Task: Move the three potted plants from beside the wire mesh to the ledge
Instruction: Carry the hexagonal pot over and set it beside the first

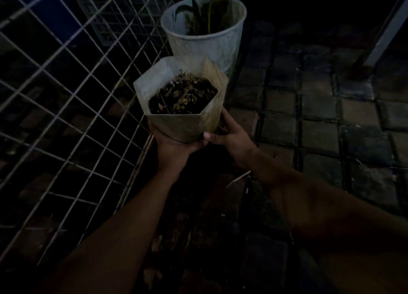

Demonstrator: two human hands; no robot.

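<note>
1. Nearest us, we are seeing both bare forearms reaching forward and down, left one running beside the wire mesh (66, 79), right one coming in from the paved side.
2. We are seeing the left hand (174, 145) cupping the faceted pot (187, 123) from below on its near-left side, palm up under the base.
3. We are seeing the right hand (229, 132) clamping the pot's lower right wall, thumb lying across the near face. Both hands are gripping the same pot, close together with the base between them.
4. The faceted pot is sitting upright, rim level, dry soil and withered stems showing inside. We are judging it lifted or just coming off the paving (320, 108); the dark is hiding the contact.
5. It is lying straight ahead of the hands, just beside the mesh; the left hand is carrying from under, the right is steadying.
6. Further off, the round pot (212, 42) with green leaves is standing just behind the faceted one, also beside the mesh, untouched.
7. We are seeing no third pot and no ledge here, so the carry direction cannot be told.
</note>
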